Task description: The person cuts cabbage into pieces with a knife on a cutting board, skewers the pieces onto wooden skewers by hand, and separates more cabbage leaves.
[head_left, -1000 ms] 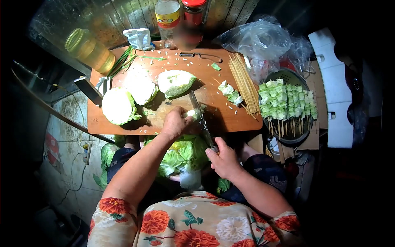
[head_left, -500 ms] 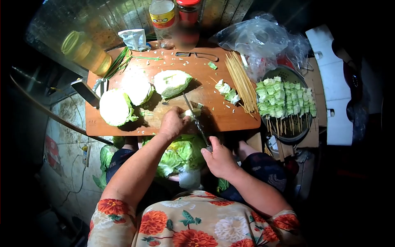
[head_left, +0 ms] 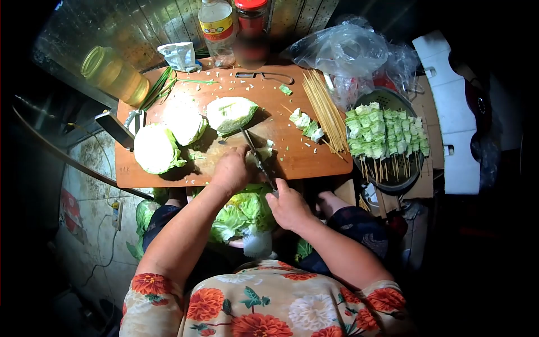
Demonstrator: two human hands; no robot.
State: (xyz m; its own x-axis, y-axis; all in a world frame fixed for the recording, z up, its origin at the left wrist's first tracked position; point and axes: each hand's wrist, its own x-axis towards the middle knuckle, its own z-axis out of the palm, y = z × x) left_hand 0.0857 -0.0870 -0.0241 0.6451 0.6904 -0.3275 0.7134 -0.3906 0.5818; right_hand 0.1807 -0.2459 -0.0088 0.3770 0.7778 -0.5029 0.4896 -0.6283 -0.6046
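My right hand (head_left: 289, 204) is closed round the handle of a knife (head_left: 258, 158), whose blade slants up and left over the front of the wooden board (head_left: 196, 167). Pressed to the board beside the blade, my left hand (head_left: 230, 168) grips a pale cabbage piece (head_left: 266, 151), partly hidden by the knife. Just beyond the knife tip lies a cut cabbage chunk (head_left: 231, 114). Two cabbage halves, one in front (head_left: 156, 149) and one behind (head_left: 185, 124), sit to the left. Loose cabbage leaves (head_left: 240, 212) fill a container below the board, between my knees.
Bamboo skewers (head_left: 323, 109) lie at the board's right, beside one partly loaded cabbage skewer (head_left: 306, 124). A dark colander (head_left: 412, 178) holds several cabbage skewers (head_left: 387, 132). A peeler (head_left: 264, 76), a jar of yellowish liquid (head_left: 115, 78), a bottle (head_left: 217, 33) and plastic bags (head_left: 348, 53) stand around.
My right hand and the knife have shifted up and left, and the blade now lies closer to my left hand's fingers. The whole view has moved slightly.
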